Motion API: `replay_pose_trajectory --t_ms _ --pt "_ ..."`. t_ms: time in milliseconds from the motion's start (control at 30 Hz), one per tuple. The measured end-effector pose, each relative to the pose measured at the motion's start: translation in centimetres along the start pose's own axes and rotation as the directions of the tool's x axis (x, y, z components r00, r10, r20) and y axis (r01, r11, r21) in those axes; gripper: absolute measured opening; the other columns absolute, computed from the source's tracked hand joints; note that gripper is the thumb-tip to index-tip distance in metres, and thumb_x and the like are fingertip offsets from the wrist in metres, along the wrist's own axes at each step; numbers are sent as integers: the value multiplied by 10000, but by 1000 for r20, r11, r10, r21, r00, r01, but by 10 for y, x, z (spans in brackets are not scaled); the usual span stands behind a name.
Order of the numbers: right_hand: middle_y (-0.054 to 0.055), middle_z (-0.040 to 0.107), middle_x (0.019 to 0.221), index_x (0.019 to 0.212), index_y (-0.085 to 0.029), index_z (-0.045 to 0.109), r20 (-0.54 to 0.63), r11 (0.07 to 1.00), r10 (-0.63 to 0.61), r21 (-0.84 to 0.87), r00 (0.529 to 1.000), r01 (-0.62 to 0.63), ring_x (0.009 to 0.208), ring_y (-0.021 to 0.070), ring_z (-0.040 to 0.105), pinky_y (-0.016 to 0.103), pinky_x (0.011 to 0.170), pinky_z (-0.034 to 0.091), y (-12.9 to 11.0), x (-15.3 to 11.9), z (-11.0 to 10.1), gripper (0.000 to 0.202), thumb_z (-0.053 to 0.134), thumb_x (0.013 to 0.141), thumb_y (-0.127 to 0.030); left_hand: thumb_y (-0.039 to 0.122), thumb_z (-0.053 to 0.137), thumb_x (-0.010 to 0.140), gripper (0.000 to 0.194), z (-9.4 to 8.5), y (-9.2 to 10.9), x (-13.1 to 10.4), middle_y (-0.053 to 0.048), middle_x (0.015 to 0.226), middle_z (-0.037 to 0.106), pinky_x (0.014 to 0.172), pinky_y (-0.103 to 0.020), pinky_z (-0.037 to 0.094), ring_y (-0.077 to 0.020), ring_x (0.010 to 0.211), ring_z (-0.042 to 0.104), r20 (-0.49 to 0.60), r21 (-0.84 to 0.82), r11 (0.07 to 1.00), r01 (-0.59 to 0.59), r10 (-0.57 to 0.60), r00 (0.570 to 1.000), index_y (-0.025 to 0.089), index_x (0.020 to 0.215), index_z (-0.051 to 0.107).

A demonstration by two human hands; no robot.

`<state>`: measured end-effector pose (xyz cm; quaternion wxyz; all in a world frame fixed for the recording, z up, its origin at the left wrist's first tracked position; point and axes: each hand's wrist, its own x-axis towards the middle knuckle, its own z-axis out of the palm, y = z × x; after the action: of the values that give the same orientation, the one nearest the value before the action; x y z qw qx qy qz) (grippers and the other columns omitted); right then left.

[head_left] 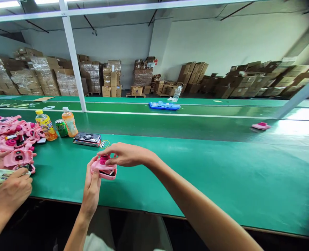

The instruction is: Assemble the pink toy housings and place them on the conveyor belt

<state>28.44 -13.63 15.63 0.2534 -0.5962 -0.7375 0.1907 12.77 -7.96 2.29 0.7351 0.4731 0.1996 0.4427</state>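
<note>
A pink toy camera shell with a magenta lens barrel sits above the green table near its front edge. My left hand grips it from the left and below, fingers wrapped round its side. From above, my right hand closes on the lens barrel, thumb and fingers on either side. A gap along the shell's front shows dark and pale parts inside, too small to name. Beyond my hands, a phone with a round camera ring lies on a stack, beside a yellow band.
At left, a co-worker's hands hold another pink shell beside a heap of pink parts. Bottles and a green can stand nearby. A pink piece and a blue tray lie on the conveyor.
</note>
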Motion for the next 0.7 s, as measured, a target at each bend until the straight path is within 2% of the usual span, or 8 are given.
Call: replay_pose_trajectory --t_ms 33,67,133,267,367,467,567,700 --pt "72 753 1152 1186 -181 738 -142 997 74 2 987 -75 1013 199 682 271 849 477 -2 -6 7 264 683 934 -236 505 644 928 452 3 -1 0 -35 1235 712 1013 -386 581 -253 1163 687 -3 -52 999 -1 1 1000 341 1344 577" --pt "80 757 1134 1151 -172 748 -278 988 156 29 948 -154 1003 204 685 278 844 478 -3 -13 16 241 664 953 -282 519 630 937 453 6 -3 0 -48 1236 712 988 -376 587 -244 1148 693 -13 -106 994 0 -1 1000 319 1340 571" --pt "72 769 1072 1087 -171 760 -411 958 285 143 866 -248 940 197 691 279 802 477 -4 -29 38 269 592 1001 -363 537 629 939 465 12 -6 -1 -74 1249 706 947 -345 587 -229 1133 698 -36 -191 982 4 -11 999 272 1316 568" --pt "25 766 1077 1151 -215 738 -384 921 323 338 865 -193 923 176 681 261 750 471 6 -49 81 301 532 1032 -400 515 681 917 431 21 -12 -6 -60 1253 699 906 -252 560 -179 1122 693 -94 -255 967 -28 4 996 264 1252 581" --pt "34 743 1165 1208 -235 717 -472 923 300 362 829 -128 1012 194 667 283 820 487 14 -49 104 304 561 1020 -415 507 703 902 394 25 -14 -7 -17 1157 721 850 -233 568 -146 1004 711 -167 -281 956 -83 37 985 295 1214 591" --pt "62 704 1248 1233 -228 699 -577 935 249 353 778 -37 1144 210 630 326 976 483 17 -44 119 301 552 1025 -389 489 695 907 311 28 -15 -6 0 1088 726 805 -257 584 -161 947 706 -219 -270 954 -129 70 973 327 1162 624" --pt "76 681 1241 1153 -227 716 -657 942 218 335 721 21 1181 191 615 326 1039 475 19 -40 130 281 469 1054 -315 466 678 915 259 30 -20 -4 -3 1099 718 842 -292 583 -194 1027 685 -235 -233 959 -160 104 966 352 1143 629" --pt "109 643 1240 1105 -213 705 -680 933 267 360 683 -7 1235 203 580 346 1056 491 26 -41 140 296 424 1054 -292 573 636 921 388 27 -33 -2 -27 1130 675 836 -265 555 -172 1002 678 -231 -123 980 -159 128 965 292 1177 560"
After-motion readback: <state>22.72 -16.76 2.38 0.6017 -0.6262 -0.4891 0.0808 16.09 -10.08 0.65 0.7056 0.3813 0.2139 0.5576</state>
